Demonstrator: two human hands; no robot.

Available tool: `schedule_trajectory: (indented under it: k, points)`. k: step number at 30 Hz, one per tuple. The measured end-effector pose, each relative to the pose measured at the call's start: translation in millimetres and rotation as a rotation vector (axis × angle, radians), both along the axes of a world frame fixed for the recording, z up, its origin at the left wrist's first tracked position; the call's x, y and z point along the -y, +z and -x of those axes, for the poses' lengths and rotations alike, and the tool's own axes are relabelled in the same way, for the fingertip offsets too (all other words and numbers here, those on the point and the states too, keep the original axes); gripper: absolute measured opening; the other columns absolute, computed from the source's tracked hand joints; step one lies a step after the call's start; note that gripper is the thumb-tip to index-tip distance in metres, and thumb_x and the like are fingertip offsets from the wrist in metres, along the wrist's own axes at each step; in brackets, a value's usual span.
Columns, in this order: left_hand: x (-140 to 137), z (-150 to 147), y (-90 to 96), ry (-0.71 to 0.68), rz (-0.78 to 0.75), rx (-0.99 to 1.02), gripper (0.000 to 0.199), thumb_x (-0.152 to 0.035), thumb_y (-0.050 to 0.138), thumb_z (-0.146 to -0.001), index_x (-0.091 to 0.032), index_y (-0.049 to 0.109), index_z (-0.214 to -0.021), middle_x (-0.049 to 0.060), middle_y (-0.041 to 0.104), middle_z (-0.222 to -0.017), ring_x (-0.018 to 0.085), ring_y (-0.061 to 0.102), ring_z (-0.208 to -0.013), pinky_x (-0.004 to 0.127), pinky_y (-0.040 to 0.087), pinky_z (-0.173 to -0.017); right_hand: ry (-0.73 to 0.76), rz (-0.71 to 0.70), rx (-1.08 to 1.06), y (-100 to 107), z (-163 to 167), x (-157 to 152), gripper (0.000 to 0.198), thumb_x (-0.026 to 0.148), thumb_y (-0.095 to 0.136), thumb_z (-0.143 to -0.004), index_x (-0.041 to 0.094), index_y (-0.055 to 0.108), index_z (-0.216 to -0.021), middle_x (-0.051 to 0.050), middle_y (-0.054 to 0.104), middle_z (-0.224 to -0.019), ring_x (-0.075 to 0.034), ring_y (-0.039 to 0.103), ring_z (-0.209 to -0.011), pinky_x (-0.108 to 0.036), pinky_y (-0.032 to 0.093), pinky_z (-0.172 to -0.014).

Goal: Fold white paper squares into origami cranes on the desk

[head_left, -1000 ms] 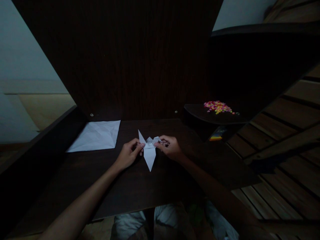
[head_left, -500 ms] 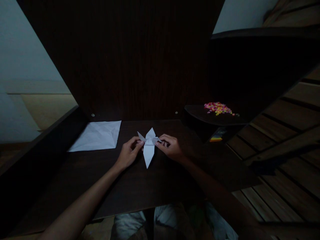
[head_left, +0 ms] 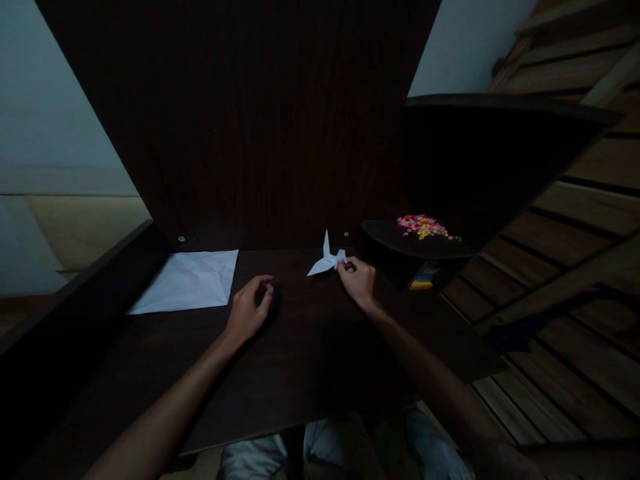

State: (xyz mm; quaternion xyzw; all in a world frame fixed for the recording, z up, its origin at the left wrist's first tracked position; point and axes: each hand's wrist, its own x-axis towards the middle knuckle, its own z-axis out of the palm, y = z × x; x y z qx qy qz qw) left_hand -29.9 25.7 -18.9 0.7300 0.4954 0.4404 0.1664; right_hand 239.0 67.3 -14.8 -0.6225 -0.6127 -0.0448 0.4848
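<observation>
A white folded paper crane (head_left: pixel 327 259) is near the back of the dark desk (head_left: pixel 290 360), right of the middle, its pointed wings spread. My right hand (head_left: pixel 358 277) pinches one side of it between thumb and fingers. Those fingertips partly cover the crane's right end. My left hand (head_left: pixel 250 303) rests over the desk with nothing in it, its fingers curved and a gap between thumb and forefinger. To the left of that hand lies a creased white sheet of paper (head_left: pixel 187 280).
At the right, a low rounded shelf (head_left: pixel 385 237) bears a heap of small pink, red and yellow pieces (head_left: pixel 425 225). Below it sits a small item with rainbow stripes (head_left: pixel 423 283). A raised side board (head_left: pixel 90 273) bounds the desk's left; a tall dark panel (head_left: pixel 250 120) stands behind.
My left hand has let go of the paper crane and drawn slightly apart from it. My right hand has carried the crane rightward and toward the back, turning it.
</observation>
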Motion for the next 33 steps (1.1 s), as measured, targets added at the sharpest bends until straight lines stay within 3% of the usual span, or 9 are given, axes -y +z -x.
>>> schedule_trajectory:
  k: [4,10,21,33]
  points:
    - [-2.4,1.4,-1.6,0.007,-0.053,-0.052,0.023,-0.029,0.049,-0.087,-0.018,0.059,-0.105,0.007,0.067,-0.092,0.021,0.064,-0.083,0.033,0.049,-0.079,-0.211,0.188,0.049,-1.1,-15.2,-21.9,0.020,0.030,0.056,-0.080,0.017,0.070,-0.076,-0.009,0.071,-0.074,-0.020,0.064,-0.068,-0.026,0.039,-0.061]
    - [-4.6,3.7,-4.9,0.000,-0.086,-0.087,0.022,-0.028,0.049,-0.088,-0.019,0.058,-0.106,0.008,0.066,-0.093,0.021,0.064,-0.084,0.034,0.050,-0.079,-0.340,0.431,0.189,0.2,-15.6,-40.3,0.027,0.032,0.050,-0.086,0.015,0.071,-0.091,-0.016,0.072,-0.088,-0.024,0.067,-0.079,-0.028,0.041,-0.066]
    - [-8.1,5.4,-10.3,-0.021,-0.134,-0.143,0.019,-0.025,0.047,-0.089,-0.018,0.058,-0.103,0.006,0.065,-0.093,0.020,0.064,-0.085,0.034,0.052,-0.079,-0.346,0.528,0.183,-6.9,-12.4,-52.6,0.029,0.035,0.049,-0.088,0.018,0.069,-0.100,-0.014,0.071,-0.095,-0.025,0.067,-0.090,-0.030,0.046,-0.075]
    - [-6.5,4.9,-8.0,-0.056,-0.160,-0.191,0.017,-0.024,0.046,-0.090,-0.017,0.059,-0.098,0.007,0.064,-0.090,0.020,0.064,-0.085,0.033,0.052,-0.079,-0.306,0.533,0.192,-8.5,-0.6,-50.6,0.028,0.034,0.048,-0.088,0.019,0.069,-0.100,-0.013,0.070,-0.096,-0.024,0.066,-0.090,-0.030,0.046,-0.076]
